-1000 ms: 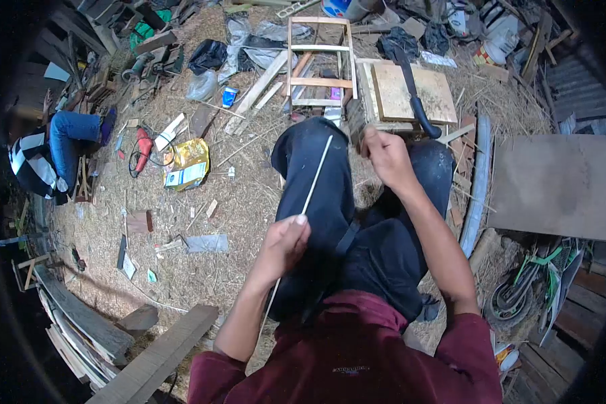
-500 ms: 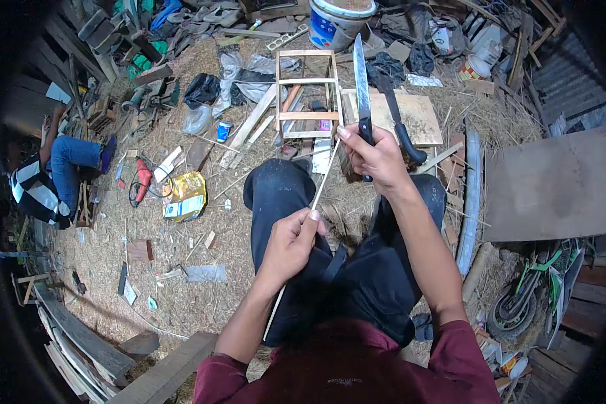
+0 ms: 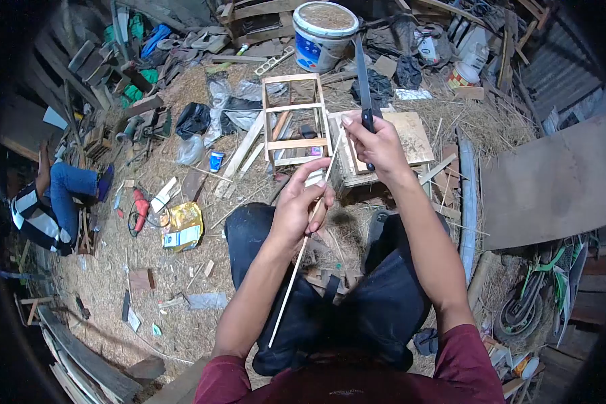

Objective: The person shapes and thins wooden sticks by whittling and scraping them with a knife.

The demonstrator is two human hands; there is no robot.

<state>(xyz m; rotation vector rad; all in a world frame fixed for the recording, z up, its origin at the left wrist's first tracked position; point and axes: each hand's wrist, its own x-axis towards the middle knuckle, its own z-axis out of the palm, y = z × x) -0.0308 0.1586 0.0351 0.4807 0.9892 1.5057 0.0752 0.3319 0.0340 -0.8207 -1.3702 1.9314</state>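
Observation:
My left hand [image 3: 296, 209] is closed round a thin pale wooden stick [image 3: 286, 297], which slants from above my fingers down across my dark trousers. My right hand [image 3: 384, 149] grips a knife [image 3: 363, 77] by its black handle, blade pointing up and away from me. The stick's upper end is near my right hand, and a small gap separates it from the blade. Just beyond my hands stands a small open wooden frame [image 3: 296, 144]. Beside it is a low wooden block with a flat board top [image 3: 411, 138], partly hidden by my right hand.
A white and blue bucket [image 3: 323, 50] stands at the back. On the left sit another person [image 3: 67, 185], a red power tool [image 3: 139, 210] and a yellow packet [image 3: 184, 225]. A large board [image 3: 549, 185] and a wheel [image 3: 518, 311] are at right. Shavings and scraps cover the ground.
My left hand has moved up along the stick, towards the knife. My right hand has shifted slightly, tilting the blade. The view has tipped a little and my knees have moved.

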